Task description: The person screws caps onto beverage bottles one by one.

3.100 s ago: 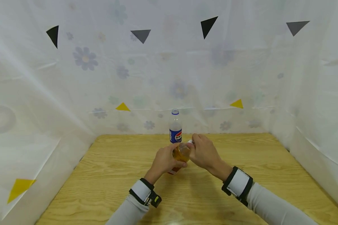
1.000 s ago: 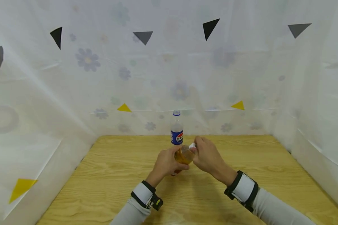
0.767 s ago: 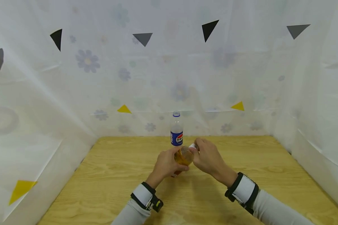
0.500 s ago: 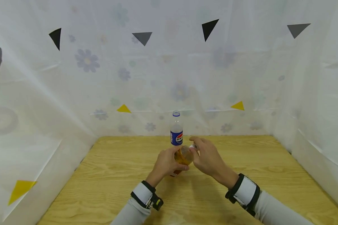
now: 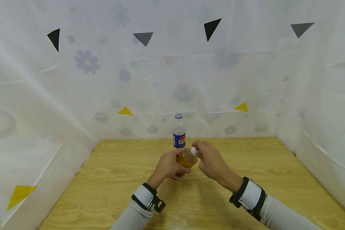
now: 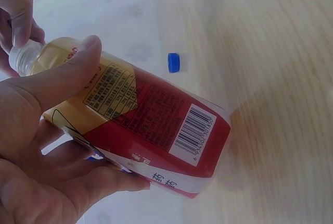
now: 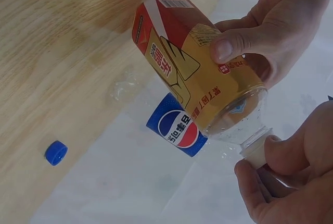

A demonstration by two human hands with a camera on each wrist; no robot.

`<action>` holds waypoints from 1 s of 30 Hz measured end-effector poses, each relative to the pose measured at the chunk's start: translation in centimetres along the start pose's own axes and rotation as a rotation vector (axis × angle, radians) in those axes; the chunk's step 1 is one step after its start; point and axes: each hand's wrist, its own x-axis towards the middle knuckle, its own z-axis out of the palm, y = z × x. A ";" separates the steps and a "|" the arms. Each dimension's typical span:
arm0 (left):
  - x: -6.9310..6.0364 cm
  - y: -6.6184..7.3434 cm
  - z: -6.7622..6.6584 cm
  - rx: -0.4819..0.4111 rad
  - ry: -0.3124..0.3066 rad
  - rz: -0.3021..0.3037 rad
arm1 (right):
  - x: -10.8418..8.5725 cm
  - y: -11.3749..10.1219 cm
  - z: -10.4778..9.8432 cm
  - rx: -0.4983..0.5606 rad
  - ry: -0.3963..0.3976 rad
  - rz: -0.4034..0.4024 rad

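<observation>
My left hand (image 5: pixel 167 166) grips a drink bottle (image 5: pixel 187 158) with a red and gold label, tilted with its neck to the right. In the left wrist view the thumb lies along the bottle's label (image 6: pixel 156 114). At the neck, my right hand (image 5: pixel 212 161) pinches the white cap (image 7: pixel 256 153) between thumb and fingers. The cap sits at the bottle mouth; whether it is tight or loose I cannot tell. Behind both hands an uncapped Pepsi bottle (image 5: pixel 179 137) stands upright, clear above its blue label.
A loose blue cap (image 7: pixel 56 152) lies on the wooden table (image 5: pixel 109 179), seen only in the wrist views. White flower-patterned sheeting (image 5: pixel 161 80) with black, grey and yellow triangles rises behind the table and along both sides.
The right fingers have loosened, shifted on the white cap and closed round it again, leaving more of it visible. The left hand and the bottle stay nearly in place.
</observation>
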 end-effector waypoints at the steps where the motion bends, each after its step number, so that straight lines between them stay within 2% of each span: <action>1: 0.0 0.0 0.0 0.002 -0.001 -0.002 | 0.0 0.0 0.0 -0.003 0.005 -0.001; 7: -0.1 0.0 0.1 0.020 0.003 -0.003 | -0.1 0.0 0.2 -0.025 0.009 0.012; 19: -0.3 -0.1 0.3 0.043 0.050 0.020 | 0.3 0.0 0.5 -0.046 0.030 0.026; 30: -0.5 0.1 0.3 0.028 0.064 0.027 | 0.4 0.3 0.7 -0.080 0.043 0.019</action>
